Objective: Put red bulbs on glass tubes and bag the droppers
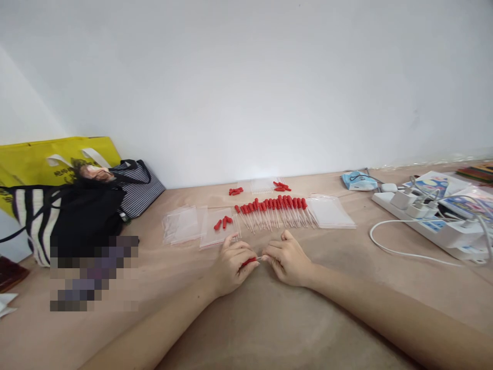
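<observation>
My left hand [234, 266] is closed around a red rubber dropper bulb [248, 261], pinched between thumb and fingers. Facing it, my right hand [287, 261] grips a thin clear dropper tube [259, 258]. The tube's end meets the bulb between my fingertips; how far it sits inside is hidden. Just beyond my hands lies a row of red-topped droppers [275, 205], their pale tubes pointing toward me. Three loose red bulbs [223, 222] rest on a clear plastic bag [210, 237] past my left hand.
Clear bags [185, 224] lie left of the row, another stack [333, 212] right of it. More red bulbs [282, 186] sit near the wall. At right are a power strip [435, 231] with a white cable and a blue mask [359, 181]. Fabric bags [96, 216] stand at left.
</observation>
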Tool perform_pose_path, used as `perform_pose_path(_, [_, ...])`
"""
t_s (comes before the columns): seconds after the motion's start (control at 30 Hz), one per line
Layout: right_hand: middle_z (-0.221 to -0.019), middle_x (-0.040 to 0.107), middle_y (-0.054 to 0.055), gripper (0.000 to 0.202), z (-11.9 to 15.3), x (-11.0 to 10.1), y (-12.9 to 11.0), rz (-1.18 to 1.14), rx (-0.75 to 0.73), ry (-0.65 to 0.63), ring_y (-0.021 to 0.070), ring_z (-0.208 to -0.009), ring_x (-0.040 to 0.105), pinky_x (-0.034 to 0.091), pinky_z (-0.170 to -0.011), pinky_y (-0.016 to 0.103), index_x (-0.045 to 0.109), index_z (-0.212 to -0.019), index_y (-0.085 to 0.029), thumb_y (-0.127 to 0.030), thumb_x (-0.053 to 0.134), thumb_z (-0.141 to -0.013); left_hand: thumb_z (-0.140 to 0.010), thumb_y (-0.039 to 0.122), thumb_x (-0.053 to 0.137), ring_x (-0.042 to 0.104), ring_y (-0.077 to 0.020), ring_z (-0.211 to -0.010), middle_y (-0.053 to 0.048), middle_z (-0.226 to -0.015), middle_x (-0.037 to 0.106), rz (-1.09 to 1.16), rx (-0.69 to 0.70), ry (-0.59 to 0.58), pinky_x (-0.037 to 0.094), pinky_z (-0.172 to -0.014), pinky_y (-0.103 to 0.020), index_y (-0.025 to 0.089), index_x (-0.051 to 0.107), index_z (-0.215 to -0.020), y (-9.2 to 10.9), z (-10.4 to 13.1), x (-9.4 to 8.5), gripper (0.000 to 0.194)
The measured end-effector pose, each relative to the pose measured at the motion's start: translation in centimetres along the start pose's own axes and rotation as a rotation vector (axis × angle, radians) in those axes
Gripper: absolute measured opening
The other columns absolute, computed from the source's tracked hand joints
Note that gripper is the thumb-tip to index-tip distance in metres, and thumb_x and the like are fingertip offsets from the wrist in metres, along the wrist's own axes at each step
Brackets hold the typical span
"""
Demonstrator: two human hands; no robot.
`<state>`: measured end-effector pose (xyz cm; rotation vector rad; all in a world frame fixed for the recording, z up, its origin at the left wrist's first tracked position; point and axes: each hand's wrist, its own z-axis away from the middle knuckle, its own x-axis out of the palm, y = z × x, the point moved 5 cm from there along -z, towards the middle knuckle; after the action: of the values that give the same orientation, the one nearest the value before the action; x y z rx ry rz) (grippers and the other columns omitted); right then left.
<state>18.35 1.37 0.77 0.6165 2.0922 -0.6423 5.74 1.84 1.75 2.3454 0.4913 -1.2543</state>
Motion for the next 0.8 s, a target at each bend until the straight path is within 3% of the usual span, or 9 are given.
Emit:
perform_pose_path(0.27, [-0.071,0.062,0.001,0.025,-0.1,0.2,0.8,-0.089,0.105,-0.034,0.0111,-0.063,0.050,0.022,-0.065,0.028,0.055,-0.077,-0.017,-0.023,0.034,-0.088,-0.082,0.025,0.049,0.058,-0.0155,-0.078,0.001,-0.073,0.067,-0.023,-0.060,0.039,0.017,-0.098,-0.044,0.020,0.059,-0.078,-0.4,-0.3,-0.3,0.013])
perform_pose_path(0.5, [-0.079,0.065,0.001,0.020,0.0,-0.7,1.6,-0.086,0.080,-0.058,0.0119,-0.076,0.055,0.023,-0.067,0.027,0.056,-0.081,-0.018,-0.026,0.039,-0.088,-0.081,0.029,0.052,0.058,-0.0159,-0.077,0.003,-0.072,0.067,-0.051,-0.089,0.025,0.015,-0.098,-0.047,0.023,0.062,-0.080,-1.2,-0.3,-0.8,0.012])
perform_pose_path(0.8, [-0.075,0.064,0.001,0.018,0.0,-0.7,1.9,-0.038,0.027,-0.053,0.0121,-0.070,0.053,0.021,-0.070,0.029,0.057,-0.079,-0.018,-0.027,0.043,-0.085,-0.083,0.027,0.049,0.058,-0.0152,-0.072,0.002,-0.063,0.063,-0.121,-0.066,0.066,0.018,-0.098,-0.046,0.019,0.058,-0.068,-1.1,-0.1,-0.7,0.019])
